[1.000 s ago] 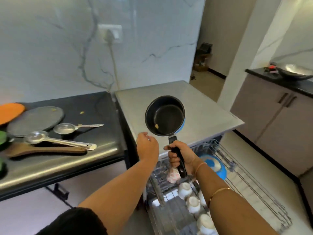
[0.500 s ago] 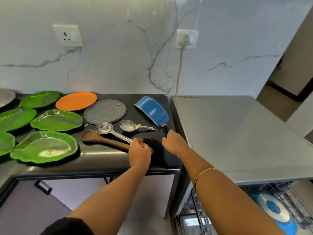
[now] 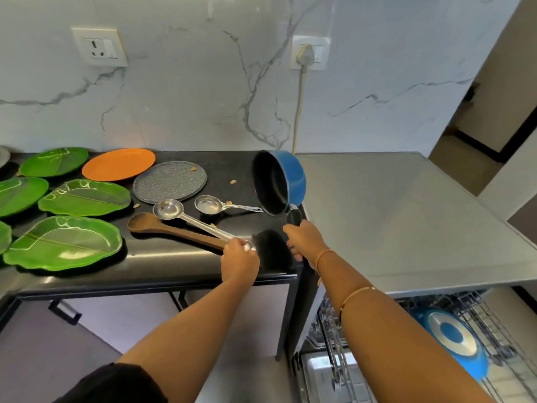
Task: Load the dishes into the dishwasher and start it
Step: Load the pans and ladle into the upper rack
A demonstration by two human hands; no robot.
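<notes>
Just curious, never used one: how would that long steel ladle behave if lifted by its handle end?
Likely stiff: the ladle looks all metal. Pinched at its tip by the left hand, the bowl end would probably tip downward.

Five green plates [image 3: 84,197] at the worktop's [image 3: 180,266] left end; one orange plate [image 3: 118,164], one grey plate [image 3: 170,181], two steel ladles [image 3: 165,209], one wooden spoon [image 3: 142,223]; one blue pan [image 3: 293,175]; two sockets [image 3: 100,48].

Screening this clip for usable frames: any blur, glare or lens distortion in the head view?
Head view: the dishwasher rack at lower right is smeared; glare streaks the front edge of the black counter; a soft dark shadow lies below the saucepan; wide-angle bending curves straight edges.
</notes>
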